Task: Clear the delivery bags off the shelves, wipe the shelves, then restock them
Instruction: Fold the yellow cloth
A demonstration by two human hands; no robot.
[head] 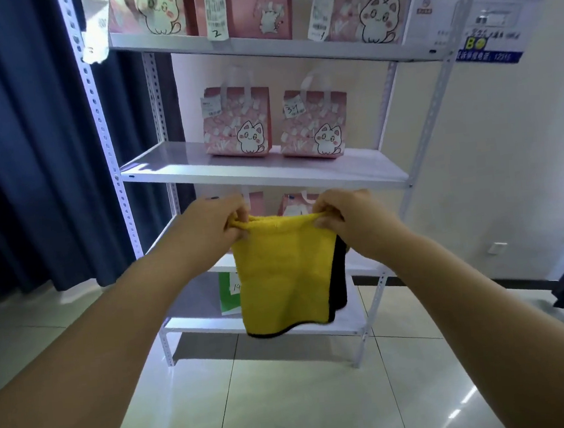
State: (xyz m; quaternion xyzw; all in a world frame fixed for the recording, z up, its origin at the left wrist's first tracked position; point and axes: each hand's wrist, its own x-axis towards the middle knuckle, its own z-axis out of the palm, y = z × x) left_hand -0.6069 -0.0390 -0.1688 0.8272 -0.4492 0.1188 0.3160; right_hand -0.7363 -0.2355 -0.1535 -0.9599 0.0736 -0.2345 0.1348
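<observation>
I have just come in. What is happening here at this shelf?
A person stands in front of a white shelf rack and holds a yellow cloth spread open. The left grip and the right grip each pinch a top corner of it. Two pink cat bags stand on the middle shelf, and more bags stand on the shelf above. The shelves are not yet cleared, and the cloth touches no shelf.

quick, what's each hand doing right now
Left hand: pinches the yellow cloth's top left corner.
Right hand: pinches its top right corner.
</observation>
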